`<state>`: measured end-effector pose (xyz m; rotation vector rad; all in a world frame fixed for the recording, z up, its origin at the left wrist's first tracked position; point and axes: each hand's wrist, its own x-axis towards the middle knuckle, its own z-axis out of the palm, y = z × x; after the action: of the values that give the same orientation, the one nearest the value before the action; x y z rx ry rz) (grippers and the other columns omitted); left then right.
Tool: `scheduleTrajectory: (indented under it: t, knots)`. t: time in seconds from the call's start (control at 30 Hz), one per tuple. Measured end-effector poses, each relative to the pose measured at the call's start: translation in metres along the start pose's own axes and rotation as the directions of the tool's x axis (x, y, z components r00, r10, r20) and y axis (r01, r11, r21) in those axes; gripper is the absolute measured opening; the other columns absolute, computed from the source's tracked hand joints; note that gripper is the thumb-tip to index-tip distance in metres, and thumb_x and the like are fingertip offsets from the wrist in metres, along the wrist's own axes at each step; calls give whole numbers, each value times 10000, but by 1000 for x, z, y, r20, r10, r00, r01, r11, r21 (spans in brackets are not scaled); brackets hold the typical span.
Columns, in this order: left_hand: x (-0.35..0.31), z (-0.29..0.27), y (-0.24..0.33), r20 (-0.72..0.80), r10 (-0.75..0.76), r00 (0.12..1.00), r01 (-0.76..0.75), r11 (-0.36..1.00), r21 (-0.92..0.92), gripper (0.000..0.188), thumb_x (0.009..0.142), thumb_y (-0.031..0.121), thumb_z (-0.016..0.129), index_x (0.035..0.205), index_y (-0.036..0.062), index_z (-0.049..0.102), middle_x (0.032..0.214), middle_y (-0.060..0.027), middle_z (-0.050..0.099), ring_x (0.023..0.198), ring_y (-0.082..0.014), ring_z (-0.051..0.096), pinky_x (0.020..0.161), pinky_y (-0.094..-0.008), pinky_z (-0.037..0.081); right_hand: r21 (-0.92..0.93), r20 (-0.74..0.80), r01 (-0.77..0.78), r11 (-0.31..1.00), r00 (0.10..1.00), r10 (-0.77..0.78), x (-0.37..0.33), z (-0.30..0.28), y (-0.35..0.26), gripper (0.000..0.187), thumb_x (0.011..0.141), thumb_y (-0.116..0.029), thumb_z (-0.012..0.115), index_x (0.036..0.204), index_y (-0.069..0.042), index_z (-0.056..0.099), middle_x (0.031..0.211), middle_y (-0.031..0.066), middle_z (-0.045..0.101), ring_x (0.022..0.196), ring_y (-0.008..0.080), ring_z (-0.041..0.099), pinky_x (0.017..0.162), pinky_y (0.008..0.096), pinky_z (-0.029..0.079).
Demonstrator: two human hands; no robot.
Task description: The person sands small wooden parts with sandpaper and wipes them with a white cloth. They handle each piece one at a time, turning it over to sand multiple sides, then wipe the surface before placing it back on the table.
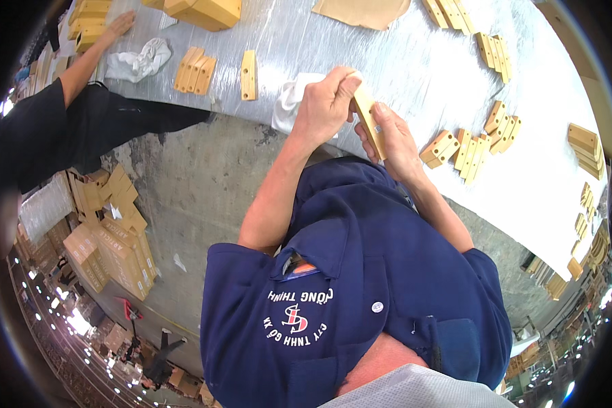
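Hands meet over our table's edge point(415, 75); left hand point(328, 102) fists a white cloth point(291, 98) against 1 upright wooden block point(370, 121); right hand point(396, 141) curls closed beneath it.

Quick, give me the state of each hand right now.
Left hand: closed around the upper end of the yellow wooden block.
Right hand: fingers wrapped on the same block, supporting it lower down.

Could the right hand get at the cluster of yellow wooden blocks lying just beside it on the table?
Probably yes: the blocks lie uncovered on the table close to the right hand, but that hand now holds a wooden block.
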<state>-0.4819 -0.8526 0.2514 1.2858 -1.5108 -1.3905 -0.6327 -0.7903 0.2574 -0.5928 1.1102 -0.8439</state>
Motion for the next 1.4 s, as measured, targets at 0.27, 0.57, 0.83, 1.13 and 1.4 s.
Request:
scheduleTrajectory:
  t: [0.27,0.57,0.83,1.13,1.4]
  knots:
    - [82,17,-69,84,278,957,-261,695,671,620,784,303,761,1309,70,528,1361,-178,487,1231,-328,509,1008,-510,403,273,-246,30,962,968,40,57,-67,24,489,933,-203,428,1384,-29,350,978,118,546,637,148,539,529,296,498]
    - [247,57,-135,198,382,903,-377,481,792,529,862,359,644,1288,61,548,1353,-187,495,1348,-260,392,1072,-641,250,463,-211,14,886,973,94,120,-97,36,404,1019,-262,358,1363,-52,393,858,114,563,473,110,436,381,224,338]
    - [67,97,-93,335,224,915,-311,922,233,391,935,215,531,1275,22,535,1410,-185,458,1387,-305,335,1121,-556,139,631,-500,146,762,827,256,138,-85,44,373,1019,-217,324,1330,-40,427,894,69,588,605,110,528,440,246,402]
    - [68,110,-117,308,268,913,-362,880,307,505,944,329,455,1370,58,479,1487,-136,389,1404,-382,281,1106,-653,102,454,-336,171,875,942,-10,134,-102,58,451,1030,-259,358,1429,-49,343,1309,136,528,1182,240,558,966,386,511]
    - [115,108,-134,176,286,942,-330,885,328,459,902,221,543,1307,5,525,1375,-177,482,1300,-335,410,1088,-590,154,773,253,-7,634,920,-298,147,-145,97,468,1033,-358,384,1388,-54,401,1184,100,582,1139,233,578,902,370,548]
